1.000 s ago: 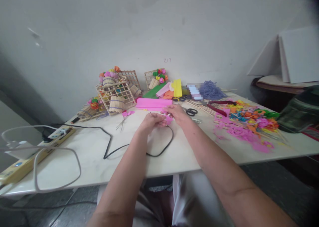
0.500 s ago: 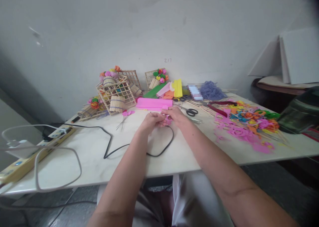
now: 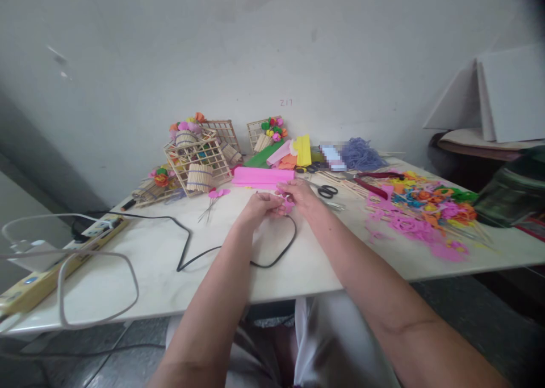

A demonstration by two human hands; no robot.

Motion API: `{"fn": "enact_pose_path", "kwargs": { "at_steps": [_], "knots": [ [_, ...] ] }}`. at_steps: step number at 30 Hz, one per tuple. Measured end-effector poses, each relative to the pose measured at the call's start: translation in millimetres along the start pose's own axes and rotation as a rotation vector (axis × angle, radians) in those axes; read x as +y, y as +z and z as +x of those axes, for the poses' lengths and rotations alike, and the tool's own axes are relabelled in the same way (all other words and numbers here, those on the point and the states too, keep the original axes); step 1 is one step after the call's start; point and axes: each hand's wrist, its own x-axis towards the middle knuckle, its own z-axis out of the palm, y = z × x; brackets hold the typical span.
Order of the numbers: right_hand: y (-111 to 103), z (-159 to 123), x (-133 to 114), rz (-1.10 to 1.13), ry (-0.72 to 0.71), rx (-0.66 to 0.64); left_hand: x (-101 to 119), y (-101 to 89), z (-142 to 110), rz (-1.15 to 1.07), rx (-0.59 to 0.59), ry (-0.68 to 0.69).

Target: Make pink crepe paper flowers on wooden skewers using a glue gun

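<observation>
Both hands meet over the middle of the white table (image 3: 204, 286). My left hand (image 3: 263, 206) is closed with its fingertips on a small piece of pink paper (image 3: 288, 206). From the other side my right hand (image 3: 300, 194) pinches the same pink piece. The fingers cover much of it, so its exact shape cannot be made out. Just behind the hands lies a folded strip of bright pink crepe paper (image 3: 264, 176). To the left, small pink paper flowers (image 3: 218, 194) on thin wire stems rest on the table.
Stick frames (image 3: 200, 166) with bundled sticks and paper flowers stand back left. Scissors (image 3: 327, 191), red-handled pliers (image 3: 370, 186), purple yarn (image 3: 361, 154) and colourful paper scraps (image 3: 426, 206) lie to the right. A black cord (image 3: 187, 246) crosses near the hands; a power strip (image 3: 63, 274) sits left.
My right fingers have shifted slightly against the pink paper, and the piece sticking up above them no longer shows. Otherwise the hands stay in place.
</observation>
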Motion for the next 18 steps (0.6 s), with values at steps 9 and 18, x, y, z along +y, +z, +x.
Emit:
{"fn": "enact_pose_path", "kwargs": {
  "at_steps": [9,18],
  "knots": [
    [0.2,-1.6,-2.2,-0.014,-0.013,-0.014,1.0,0.9,-0.9,0.013,-0.011,-0.011],
    [0.2,-5.6,-5.8,0.006,0.003,-0.011,2.0,0.4,-2.1,0.001,-0.024,-0.018]
  ]
}}
